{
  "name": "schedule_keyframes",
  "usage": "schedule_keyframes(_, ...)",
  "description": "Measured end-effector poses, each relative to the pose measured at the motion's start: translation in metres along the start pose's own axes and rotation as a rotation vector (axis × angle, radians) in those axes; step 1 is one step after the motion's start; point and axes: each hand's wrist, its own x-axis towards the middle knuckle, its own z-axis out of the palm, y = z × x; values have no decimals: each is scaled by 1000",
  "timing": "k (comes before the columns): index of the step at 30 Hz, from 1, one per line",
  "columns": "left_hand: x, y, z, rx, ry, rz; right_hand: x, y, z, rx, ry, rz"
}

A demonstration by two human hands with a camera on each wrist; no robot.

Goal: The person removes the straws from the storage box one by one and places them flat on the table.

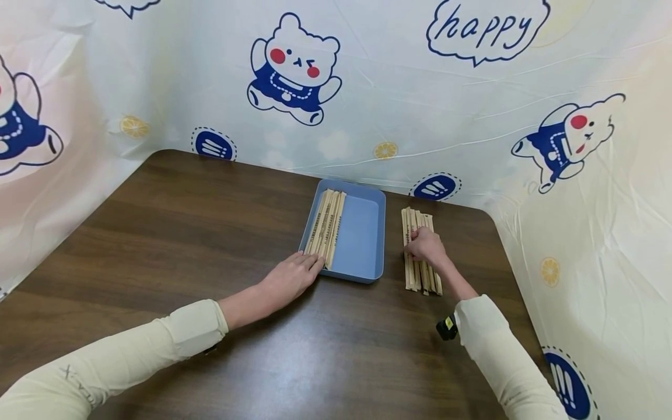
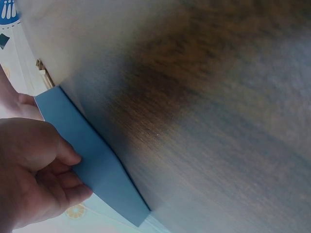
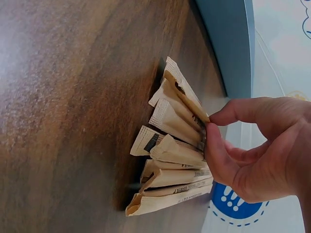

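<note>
A blue tray (image 1: 362,233) lies on the table with a row of paper-wrapped chopsticks (image 1: 326,224) along its left side. At its near left corner, my left hand (image 1: 294,277) holds the rim, fingers over the near ends of those chopsticks. The left wrist view shows that hand (image 2: 36,174) against the tray's outer wall (image 2: 92,150). Right of the tray is a second pile of paper-wrapped chopsticks (image 1: 420,274). My right hand (image 1: 426,245) is over this pile. Its thumb and finger pinch one wrapped pair (image 3: 187,97) at the pile's tray-side edge, in the right wrist view.
The brown wooden table (image 1: 210,204) has rounded far corners. A patterned cloth (image 1: 367,87) hangs behind it and along both sides, close to the tray's far edge. A small black device (image 1: 447,328) is at my right cuff.
</note>
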Motion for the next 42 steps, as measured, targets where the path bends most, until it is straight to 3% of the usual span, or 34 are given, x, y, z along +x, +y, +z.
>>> schedule_keyframes(7,1,0,-2,-4,-6,-4,-10,-2,-1,-64,94,-24)
schedule_keyframes(10,1,0,-1,-16,-14,-9,-15,-5,1,-60,143,-122)
schedule_keyframes(16,1,0,-1,-24,-30,-14,-26,-11,17,-27,226,-403)
schedule_keyframes(20,1,0,-2,-26,-26,-14,-35,-18,28,-43,280,-512)
schedule_keyframes(29,2,1,-2,-34,-47,-13,-63,-28,41,-86,305,-643)
schedule_keyframes(36,2,1,-3,-32,-51,-20,-73,-20,51,-106,324,-741)
schedule_keyframes(42,1,0,-3,-32,-45,-20,-82,-14,62,-149,305,-876)
